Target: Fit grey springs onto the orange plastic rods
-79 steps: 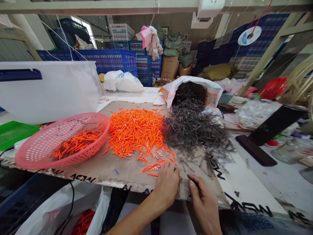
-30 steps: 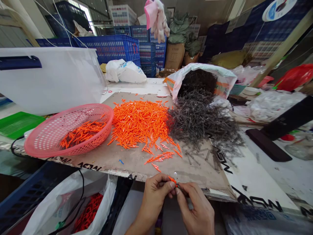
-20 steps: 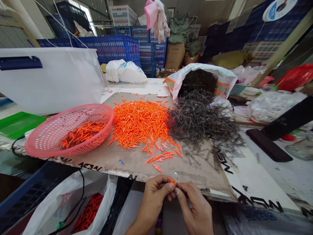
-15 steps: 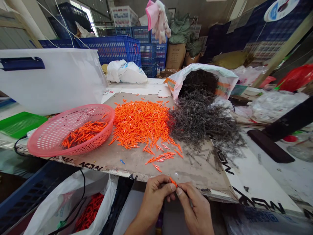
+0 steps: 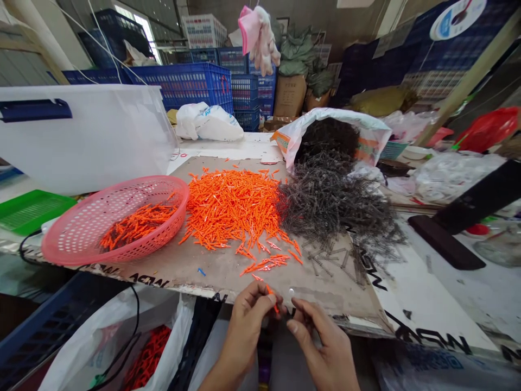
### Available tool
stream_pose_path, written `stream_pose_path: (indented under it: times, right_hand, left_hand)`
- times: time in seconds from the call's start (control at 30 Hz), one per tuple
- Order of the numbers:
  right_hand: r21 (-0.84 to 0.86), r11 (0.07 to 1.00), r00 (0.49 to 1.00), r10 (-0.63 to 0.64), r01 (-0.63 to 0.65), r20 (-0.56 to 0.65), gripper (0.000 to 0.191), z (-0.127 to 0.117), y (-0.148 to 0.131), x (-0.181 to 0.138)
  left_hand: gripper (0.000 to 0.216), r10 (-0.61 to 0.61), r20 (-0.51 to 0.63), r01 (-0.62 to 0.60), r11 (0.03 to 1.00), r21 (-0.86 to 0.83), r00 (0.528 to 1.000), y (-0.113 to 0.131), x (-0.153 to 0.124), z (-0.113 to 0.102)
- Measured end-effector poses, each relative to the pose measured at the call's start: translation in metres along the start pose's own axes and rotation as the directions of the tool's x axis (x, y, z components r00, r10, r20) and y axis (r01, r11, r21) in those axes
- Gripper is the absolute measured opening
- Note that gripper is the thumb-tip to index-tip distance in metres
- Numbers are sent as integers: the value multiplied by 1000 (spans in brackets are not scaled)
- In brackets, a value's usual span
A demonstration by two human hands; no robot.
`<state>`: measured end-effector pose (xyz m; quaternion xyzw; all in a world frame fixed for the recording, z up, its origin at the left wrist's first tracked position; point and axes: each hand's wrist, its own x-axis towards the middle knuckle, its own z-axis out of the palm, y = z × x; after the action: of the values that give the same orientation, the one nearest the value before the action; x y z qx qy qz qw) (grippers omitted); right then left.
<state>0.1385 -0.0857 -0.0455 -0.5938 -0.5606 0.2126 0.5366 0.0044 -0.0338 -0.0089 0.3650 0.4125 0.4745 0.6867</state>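
My left hand is closed in a pinch on a small orange plastic piece at the table's front edge. Just to its right, my right hand has thumb and forefinger nearly together around something small and dark, too blurred to name. A gap separates the two hands. Beyond them lies a heap of similar orange plastic pieces, with a few loose ones on its near side. To the right of that heap spreads a tangled pile of dark metal springs, spilling from a white sack.
A pink perforated basket with orange parts stands left of the heap. Behind it are a large white tub and a green tray. Below the table edge, a white bag holds red parts. A black stand is at right.
My hands have come apart, the left moving slightly left with the orange piece. The piece now points more upright. My right hand has separated from it.
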Motion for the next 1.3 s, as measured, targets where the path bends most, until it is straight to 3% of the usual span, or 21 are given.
stream_pose_path:
  times: [0.17,0.27,0.33,0.4,0.5,0.63,0.8,0.97,1.03,1.13,1.3]
  right_hand:
    - [-131,988,992,-91,79,-91,34,-5,14,16]
    - [-147,984,990,-116,104,-79,34,-4,23,23]
    - [-142,981,988,-145,135,-61,34,-1,29,24]
    - [-131,978,985,-170,163,-42,33,2,33,24]
    - [-119,978,984,-174,170,-25,31,3,36,22]
    - [-111,983,989,-145,144,-4,28,0,37,19]
    - [-115,984,990,-138,138,4,29,0,34,19]
    - [-114,983,989,-145,143,-7,30,0,29,16]
    - [-135,981,989,-147,142,-23,31,-5,29,17]
    - [-247,962,988,-138,116,-72,33,-22,31,27]
    - [-540,836,975,-190,99,-117,30,-50,45,60]
  left_hand:
    - [10,49,-151,-57,997,-47,987,21,12,-18]
    - [13,40,-170,-49,998,-49,985,28,23,-25]
    - [13,43,-156,-40,999,27,987,30,31,-23]
    - [14,118,-135,-86,971,222,984,32,40,-17]
    - [9,260,-8,-212,803,557,966,39,51,-12]
    - [20,353,144,-325,534,781,925,45,50,-24]
    - [23,251,264,-328,260,908,931,36,38,-44]
    - [21,166,325,-339,64,939,931,32,40,-38]
    - [20,164,332,-345,59,937,929,32,41,-36]
    - [19,212,346,-378,130,917,914,32,40,-38]
    - [14,285,239,-341,393,854,928,25,29,-37]
